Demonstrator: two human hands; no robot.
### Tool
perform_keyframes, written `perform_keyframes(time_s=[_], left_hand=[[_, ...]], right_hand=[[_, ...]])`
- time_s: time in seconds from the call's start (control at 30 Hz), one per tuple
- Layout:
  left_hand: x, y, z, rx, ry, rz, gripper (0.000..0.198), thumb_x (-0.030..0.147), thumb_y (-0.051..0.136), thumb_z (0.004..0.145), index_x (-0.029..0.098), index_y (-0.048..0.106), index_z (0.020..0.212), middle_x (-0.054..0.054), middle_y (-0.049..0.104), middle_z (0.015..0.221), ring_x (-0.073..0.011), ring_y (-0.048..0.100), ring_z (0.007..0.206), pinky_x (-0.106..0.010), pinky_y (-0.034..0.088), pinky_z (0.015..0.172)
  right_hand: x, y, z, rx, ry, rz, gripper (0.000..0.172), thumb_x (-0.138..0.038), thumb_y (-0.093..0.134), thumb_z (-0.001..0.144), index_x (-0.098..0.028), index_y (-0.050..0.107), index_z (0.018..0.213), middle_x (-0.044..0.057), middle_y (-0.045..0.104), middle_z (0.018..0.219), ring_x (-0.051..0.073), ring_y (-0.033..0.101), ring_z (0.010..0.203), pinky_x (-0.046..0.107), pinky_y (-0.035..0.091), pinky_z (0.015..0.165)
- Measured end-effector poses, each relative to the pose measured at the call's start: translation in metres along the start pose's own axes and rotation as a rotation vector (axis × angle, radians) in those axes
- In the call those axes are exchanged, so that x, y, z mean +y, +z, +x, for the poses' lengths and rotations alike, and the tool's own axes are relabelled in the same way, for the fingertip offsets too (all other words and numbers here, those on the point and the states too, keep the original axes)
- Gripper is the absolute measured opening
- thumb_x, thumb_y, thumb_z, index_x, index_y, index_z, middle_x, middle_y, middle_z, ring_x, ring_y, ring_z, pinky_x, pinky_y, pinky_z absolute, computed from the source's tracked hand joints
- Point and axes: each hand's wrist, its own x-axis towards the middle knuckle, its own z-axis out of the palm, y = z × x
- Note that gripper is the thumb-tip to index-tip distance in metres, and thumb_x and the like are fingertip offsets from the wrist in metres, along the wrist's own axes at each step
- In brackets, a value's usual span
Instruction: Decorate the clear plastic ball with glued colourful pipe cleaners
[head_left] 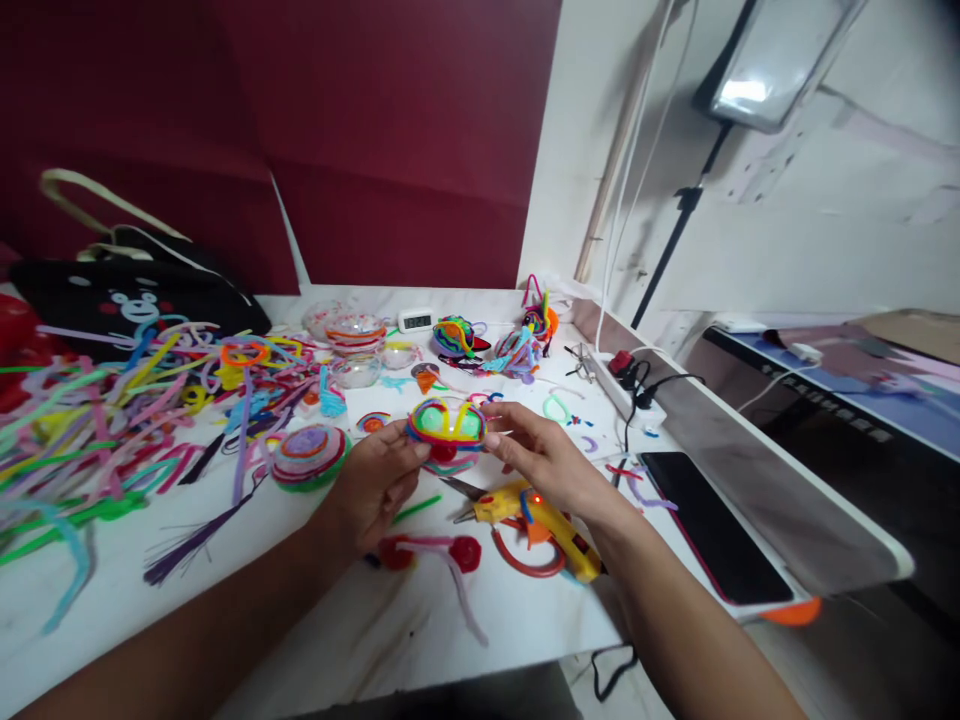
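With the craft piece [458,426] as clock centre and 12 o'clock pointing away from the person, the white table [330,640] is arranged as follows. Pipe cleaners [161,400] lie heaped at 9 o'clock, with a black bag [82,300] behind them at 10 o'clock. A timer [415,321] stands between 11 and 12 o'clock, in front of a maroon backdrop [390,140]. A power strip [651,412] sits at 3 o'clock, a phone [716,525] at 4 o'clock, and a yellow glue gun [559,525] nearer at 5 o'clock. A lamp [780,65] is mounted at 1 to 2 o'clock. The craft piece is held between both hands, above the table's middle: rounded, blue and red at the lower rim, with yellow strips crossing green patches. The left hand [382,470] grips its 9 o'clock edge between thumb and fingers; the right hand [540,450] holds the 3 o'clock edge by the fingertips. Whether the red ball [444,453] below is attached cannot be determined.
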Motion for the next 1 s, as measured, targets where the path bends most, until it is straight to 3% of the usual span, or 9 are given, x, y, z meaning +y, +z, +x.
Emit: perform_keyframes(time_s=[0.3,0.83,1.0], left_hand=[[-0.008,0.004,-0.006,-0.049,0.044,-0.033,0.038,0.025,0.085,0.06,0.014,0.064,0.09,0.012,0.041,0.044,0.0004,0.021,0.034,-0.013,0.015,0.032],[-0.022,0.009,-0.008,-0.031,0.095,-0.003,0.037,0.031,0.079,0.064,0.015,0.054,0.086,0.012,0.042,0.049,-0.0003,0.025,0.037,-0.015,0.013,0.037],[-0.022,0.008,-0.007,-0.043,0.083,0.004,0.038,0.032,0.078,0.066,0.014,0.055,0.089,0.012,0.042,0.048,-0.0005,0.026,0.037,-0.015,0.014,0.037]], right_hand=[[-0.004,0.015,-0.002,0.003,0.082,0.314,0.049,-0.049,0.072,0.08,-0.021,0.053,0.116,-0.005,0.052,0.074,0.012,0.054,0.064,0.027,0.055,0.059],[-0.005,0.017,-0.002,0.035,0.122,0.321,0.055,-0.051,0.077,0.074,-0.021,0.052,0.113,-0.008,0.052,0.067,0.01,0.053,0.057,0.026,0.053,0.053],[-0.006,0.018,-0.002,0.062,0.132,0.332,0.055,-0.051,0.077,0.073,-0.02,0.053,0.112,-0.006,0.053,0.068,0.012,0.054,0.063,0.026,0.055,0.053]])
